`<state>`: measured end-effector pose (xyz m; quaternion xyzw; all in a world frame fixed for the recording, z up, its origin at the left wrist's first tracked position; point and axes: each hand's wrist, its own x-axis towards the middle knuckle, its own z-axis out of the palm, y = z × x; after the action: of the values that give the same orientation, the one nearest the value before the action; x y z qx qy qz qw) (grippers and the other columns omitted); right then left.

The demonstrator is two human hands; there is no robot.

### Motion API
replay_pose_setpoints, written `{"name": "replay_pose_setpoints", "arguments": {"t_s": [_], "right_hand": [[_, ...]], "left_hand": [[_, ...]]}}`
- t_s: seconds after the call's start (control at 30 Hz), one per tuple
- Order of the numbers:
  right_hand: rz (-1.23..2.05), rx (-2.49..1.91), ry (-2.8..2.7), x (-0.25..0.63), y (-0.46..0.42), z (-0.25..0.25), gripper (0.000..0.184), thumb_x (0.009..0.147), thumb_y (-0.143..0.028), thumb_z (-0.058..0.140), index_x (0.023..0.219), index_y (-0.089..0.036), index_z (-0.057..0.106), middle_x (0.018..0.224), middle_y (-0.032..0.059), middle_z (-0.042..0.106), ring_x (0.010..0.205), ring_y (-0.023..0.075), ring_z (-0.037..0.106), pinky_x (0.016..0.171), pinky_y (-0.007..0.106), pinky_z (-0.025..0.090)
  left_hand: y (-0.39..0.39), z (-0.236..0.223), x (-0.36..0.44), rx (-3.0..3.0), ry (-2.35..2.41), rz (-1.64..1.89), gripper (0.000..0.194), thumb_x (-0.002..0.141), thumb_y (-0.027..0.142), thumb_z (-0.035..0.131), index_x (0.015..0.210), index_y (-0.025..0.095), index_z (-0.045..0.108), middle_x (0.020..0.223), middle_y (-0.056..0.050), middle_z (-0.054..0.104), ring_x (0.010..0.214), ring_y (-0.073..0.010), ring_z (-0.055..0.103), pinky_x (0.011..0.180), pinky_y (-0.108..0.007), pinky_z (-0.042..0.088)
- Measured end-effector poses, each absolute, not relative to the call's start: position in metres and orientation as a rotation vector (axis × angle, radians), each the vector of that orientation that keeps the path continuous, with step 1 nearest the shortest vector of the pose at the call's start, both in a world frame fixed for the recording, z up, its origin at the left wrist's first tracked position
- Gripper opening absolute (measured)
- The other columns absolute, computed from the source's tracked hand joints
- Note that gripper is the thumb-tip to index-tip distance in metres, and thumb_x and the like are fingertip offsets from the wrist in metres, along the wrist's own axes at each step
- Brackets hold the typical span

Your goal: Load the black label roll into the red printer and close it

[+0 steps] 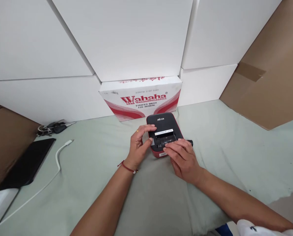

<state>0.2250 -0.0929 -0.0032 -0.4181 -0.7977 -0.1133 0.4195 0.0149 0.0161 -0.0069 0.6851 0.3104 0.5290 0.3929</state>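
Note:
A black device with red sides lies on the green cloth, with an uncovered recess in its face. Above the recess runs a white label strip with small print. My left hand steadies the device by its left edge, index fingertip on the black face and thumb lower down, beside a pale patch. Bent over the near right corner, my right hand has its fingertips at the recess's lower edge. Its thumb is below the device's near side, partly hidden. A black stub sticks out at the device's right.
Right behind the device stands a white and red Wahaha water carton, against white boxes. To the left lie a white cable, a black flat object and keys. A brown cardboard box stands at right.

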Motion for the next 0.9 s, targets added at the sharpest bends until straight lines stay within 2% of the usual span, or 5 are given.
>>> {"name": "replay_pose_setpoints", "arguments": {"t_s": [0.17, 0.3, 0.63, 0.77, 0.9], "right_hand": [[-0.256, -1.048, -2.005, 0.226, -0.092, -0.003, 0.054, 0.102, -0.007, 0.054, 0.151, -0.026, 0.067, 0.131, 0.0085, 0.084, 0.121, 0.0248, 0.072, 0.116, 0.049, 0.054], [-0.223, -1.056, -2.028, 0.229, -0.092, -0.003, 0.054, 0.103, -0.007, 0.054, 0.15, -0.028, 0.069, 0.131, 0.0077, 0.084, 0.121, 0.0245, 0.072, 0.115, 0.048, 0.056], [-0.196, -1.003, -2.032, 0.229, -0.093, 0.007, 0.047, 0.103, -0.008, 0.057, 0.145, -0.024, 0.071, 0.129, 0.0103, 0.084, 0.116, 0.0264, 0.074, 0.102, 0.047, 0.063], [0.08, -1.013, -2.067, 0.237, -0.085, 0.044, 0.024, 0.11, -0.027, 0.062, 0.128, -0.022, 0.077, 0.12, 0.0114, 0.085, 0.108, 0.0262, 0.075, 0.096, 0.044, 0.064], [0.355, -1.429, -2.115, 0.237, -0.044, 0.098, 0.033, 0.116, -0.035, 0.05, 0.111, -0.022, 0.081, 0.112, 0.008, 0.084, 0.094, 0.0212, 0.077, 0.089, 0.035, 0.059]], "left_hand": [[0.026, -0.026, 0.012, 1.464, 0.684, 1.246, 0.107, 0.084, 0.052, 0.088, 0.176, 0.047, 0.033, 0.189, 0.0, 0.032, 0.18, -0.0305, 0.021, 0.147, -0.049, 0.017], [0.029, -0.028, 0.012, 1.359, 0.612, 1.056, 0.125, 0.085, 0.06, 0.086, 0.181, 0.05, 0.007, 0.191, -0.002, 0.029, 0.179, -0.0306, 0.025, 0.146, -0.051, 0.021], [0.027, -0.034, 0.012, 1.313, 0.619, 0.996, 0.127, 0.089, 0.057, 0.086, 0.182, 0.047, -0.001, 0.195, -0.002, 0.016, 0.18, -0.0294, 0.021, 0.146, -0.05, 0.024], [0.031, -0.039, 0.014, 1.248, 0.621, 0.993, 0.119, 0.088, 0.058, 0.085, 0.183, 0.039, 0.016, 0.194, -0.004, 0.022, 0.18, -0.0324, 0.022, 0.146, -0.049, 0.025], [0.036, -0.042, 0.017, 1.256, 0.581, 1.003, 0.115, 0.085, 0.06, 0.084, 0.181, 0.035, 0.025, 0.189, -0.005, 0.035, 0.178, -0.0358, 0.027, 0.146, -0.052, 0.025]]}}
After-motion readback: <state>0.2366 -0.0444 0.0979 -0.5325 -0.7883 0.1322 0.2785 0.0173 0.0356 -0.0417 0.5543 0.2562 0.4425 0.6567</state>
